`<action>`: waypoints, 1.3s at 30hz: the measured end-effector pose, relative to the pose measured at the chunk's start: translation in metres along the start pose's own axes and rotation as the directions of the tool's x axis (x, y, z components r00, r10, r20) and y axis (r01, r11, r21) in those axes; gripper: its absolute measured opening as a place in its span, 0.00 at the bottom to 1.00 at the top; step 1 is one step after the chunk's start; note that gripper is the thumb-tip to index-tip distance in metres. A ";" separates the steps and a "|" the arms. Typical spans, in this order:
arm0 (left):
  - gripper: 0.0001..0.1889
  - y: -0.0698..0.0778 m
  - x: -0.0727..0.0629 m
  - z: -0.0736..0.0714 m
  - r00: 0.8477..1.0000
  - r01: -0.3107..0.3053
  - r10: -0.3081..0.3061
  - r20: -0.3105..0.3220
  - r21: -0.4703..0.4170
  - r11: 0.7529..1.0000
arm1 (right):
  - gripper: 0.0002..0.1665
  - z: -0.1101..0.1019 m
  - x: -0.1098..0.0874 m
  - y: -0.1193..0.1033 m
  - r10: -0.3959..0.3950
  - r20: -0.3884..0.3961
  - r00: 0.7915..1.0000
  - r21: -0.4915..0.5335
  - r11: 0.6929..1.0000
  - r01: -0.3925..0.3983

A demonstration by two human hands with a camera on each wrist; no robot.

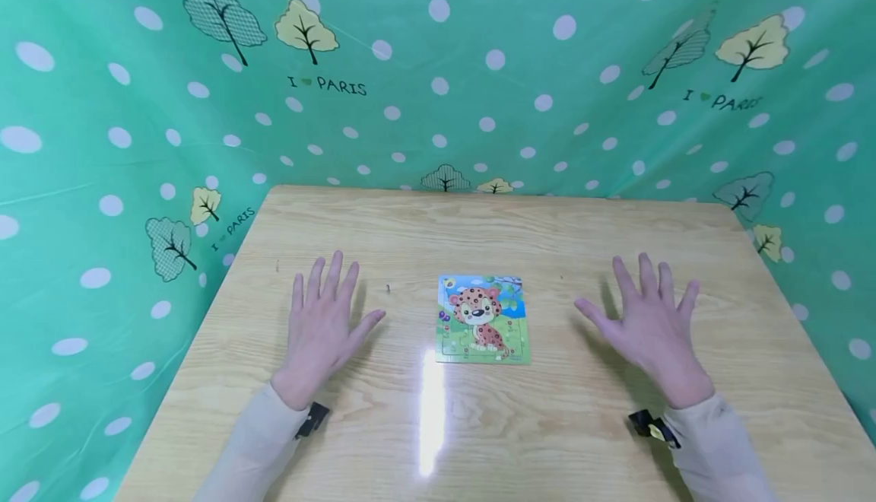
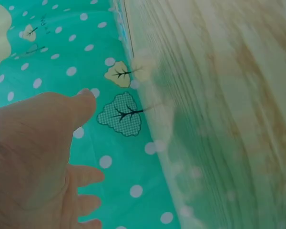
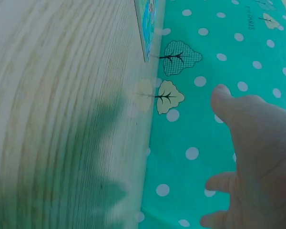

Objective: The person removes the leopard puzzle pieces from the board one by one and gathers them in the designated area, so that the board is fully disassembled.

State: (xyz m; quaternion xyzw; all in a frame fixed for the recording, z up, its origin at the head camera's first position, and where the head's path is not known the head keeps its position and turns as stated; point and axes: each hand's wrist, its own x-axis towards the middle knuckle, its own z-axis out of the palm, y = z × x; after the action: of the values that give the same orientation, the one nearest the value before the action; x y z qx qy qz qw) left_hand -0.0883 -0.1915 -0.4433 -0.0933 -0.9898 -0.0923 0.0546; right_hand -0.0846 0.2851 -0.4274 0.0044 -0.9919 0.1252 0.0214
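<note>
A square jigsaw puzzle [image 1: 482, 319] with a cartoon leopard lies flat near the middle of the wooden table, its pieces fitted inside the frame. To its left, my left hand [image 1: 322, 331] is held with fingers spread and nothing in it. On the other side, my right hand [image 1: 653, 331] also has its fingers spread, apart from the puzzle. The left wrist view shows the left thumb [image 2: 83, 107] and some fingertips over the table. In the right wrist view, the puzzle's edge [image 3: 146, 28] shows beyond the right hand [image 3: 262, 138].
The light wooden table [image 1: 506, 236] reflects a bright strip of light in front of the puzzle. A green polka-dot cloth [image 1: 438, 53] with printed trees hangs behind the table and along its sides. Dark straps [image 1: 312, 420] sit at both wrists.
</note>
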 end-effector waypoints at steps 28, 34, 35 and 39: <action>0.41 0.054 0.023 0.037 0.925 -0.125 0.280 0.259 -0.488 0.864 | 0.23 0.053 0.031 -0.092 -0.275 0.041 0.961 0.537 0.817 0.210; 0.49 0.069 0.033 0.044 0.911 -0.162 0.311 0.272 -0.456 0.875 | 0.20 0.067 0.038 -0.114 -0.322 0.067 0.944 0.555 0.798 0.233; 0.51 0.070 0.035 0.044 0.909 -0.160 0.308 0.281 -0.445 0.881 | 0.20 0.069 0.040 -0.118 -0.329 0.075 0.941 0.552 0.800 0.236; 0.58 0.073 0.042 0.046 0.907 -0.144 0.287 0.307 -0.415 0.898 | 0.22 0.077 0.045 -0.130 -0.341 0.113 0.933 0.515 0.823 0.238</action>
State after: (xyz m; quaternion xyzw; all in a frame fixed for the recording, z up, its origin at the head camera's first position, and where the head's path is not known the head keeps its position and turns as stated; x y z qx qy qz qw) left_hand -0.1196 -0.1048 -0.4708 -0.2284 -0.9286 -0.2586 -0.1369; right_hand -0.1313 0.1396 -0.4674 0.1734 -0.9113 0.3683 -0.0616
